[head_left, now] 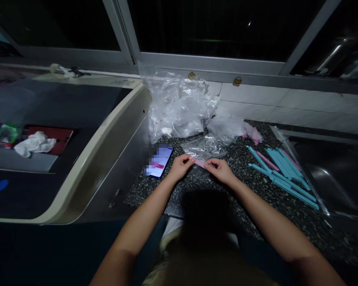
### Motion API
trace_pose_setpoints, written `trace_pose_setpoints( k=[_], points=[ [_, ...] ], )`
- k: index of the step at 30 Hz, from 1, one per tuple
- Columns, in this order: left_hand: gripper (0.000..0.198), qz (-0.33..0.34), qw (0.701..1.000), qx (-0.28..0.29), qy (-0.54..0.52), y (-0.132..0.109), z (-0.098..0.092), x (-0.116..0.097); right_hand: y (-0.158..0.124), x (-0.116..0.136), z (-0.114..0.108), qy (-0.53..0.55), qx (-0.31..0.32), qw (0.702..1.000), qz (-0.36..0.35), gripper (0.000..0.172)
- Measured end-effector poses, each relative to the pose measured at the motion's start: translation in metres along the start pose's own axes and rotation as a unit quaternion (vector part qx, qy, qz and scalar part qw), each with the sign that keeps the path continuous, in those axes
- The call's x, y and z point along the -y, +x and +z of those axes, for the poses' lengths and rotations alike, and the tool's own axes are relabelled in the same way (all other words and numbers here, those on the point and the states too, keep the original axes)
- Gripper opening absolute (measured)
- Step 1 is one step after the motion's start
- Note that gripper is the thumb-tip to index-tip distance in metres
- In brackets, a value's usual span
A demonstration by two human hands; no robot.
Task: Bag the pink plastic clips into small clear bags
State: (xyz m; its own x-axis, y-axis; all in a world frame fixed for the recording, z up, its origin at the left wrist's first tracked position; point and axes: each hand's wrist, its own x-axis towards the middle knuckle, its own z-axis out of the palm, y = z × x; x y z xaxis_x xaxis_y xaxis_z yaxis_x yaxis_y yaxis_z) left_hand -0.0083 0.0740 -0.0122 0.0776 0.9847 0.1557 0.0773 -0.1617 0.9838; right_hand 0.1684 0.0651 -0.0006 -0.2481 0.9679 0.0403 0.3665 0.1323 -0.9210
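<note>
A short pink strip point(199, 163) is stretched between my two hands above the speckled counter point(173, 194). My left hand point(181, 165) pinches its left end, and my right hand point(219, 169) pinches the right end. Just beyond the hands lies a flat clear plastic bag point(205, 146). To the right, several long blue strips point(289, 171) lie in a loose pile, with a few pink strips point(267, 161) among them. A lit phone point(161, 161) rests left of my left hand. What the strips are made of, I cannot tell.
Crumpled clear plastic bags point(179, 105) heap against the wall, beside a bundle of pink pieces point(252, 133). A metal sink point(334, 171) bounds the right side. On the left stands a large machine point(68, 186), bearing a white cloth point(35, 143) and a red flat object point(64, 139).
</note>
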Motion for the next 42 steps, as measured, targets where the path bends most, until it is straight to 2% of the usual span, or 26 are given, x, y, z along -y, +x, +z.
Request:
trace_pose_setpoints(
  k=[5,7,10,13,21,26,33,38,42],
  points=[
    [0.030,-0.025,1.000,0.008,-0.010,-0.001,0.000,-0.001,0.001,-0.001,-0.002,0.002,0.005,1.000,-0.010,0.030],
    [0.034,-0.041,0.998,0.037,-0.011,-0.002,0.000,0.000,0.003,-0.002,-0.005,0.008,-0.003,1.000,-0.016,0.032],
    [0.036,-0.049,0.992,0.112,0.010,-0.002,0.000,0.000,0.004,-0.003,-0.013,0.014,-0.035,0.999,-0.022,0.035],
    [0.034,-0.024,0.986,0.163,0.035,-0.002,0.001,0.000,0.005,-0.003,-0.020,0.007,-0.052,0.998,-0.022,0.037],
    [0.030,0.027,0.981,0.187,0.054,-0.002,0.003,0.003,0.004,-0.001,-0.023,0.009,-0.053,0.998,-0.019,0.036],
    [0.028,-0.004,0.987,0.146,0.071,-0.004,0.005,0.007,0.003,0.000,-0.024,-0.002,-0.027,0.999,-0.028,0.033],
    [0.034,-0.032,0.993,0.108,-0.021,-0.004,0.006,-0.003,0.000,0.004,-0.017,-0.030,0.027,0.999,-0.022,0.032],
    [0.032,-0.059,0.991,0.099,-0.069,-0.005,0.007,-0.005,0.003,0.002,-0.013,-0.009,0.007,1.000,-0.020,0.032],
    [0.033,-0.058,0.992,0.016,-0.108,-0.003,0.005,-0.002,0.005,-0.001,-0.013,0.030,-0.023,0.999,-0.012,0.039]
  ],
)
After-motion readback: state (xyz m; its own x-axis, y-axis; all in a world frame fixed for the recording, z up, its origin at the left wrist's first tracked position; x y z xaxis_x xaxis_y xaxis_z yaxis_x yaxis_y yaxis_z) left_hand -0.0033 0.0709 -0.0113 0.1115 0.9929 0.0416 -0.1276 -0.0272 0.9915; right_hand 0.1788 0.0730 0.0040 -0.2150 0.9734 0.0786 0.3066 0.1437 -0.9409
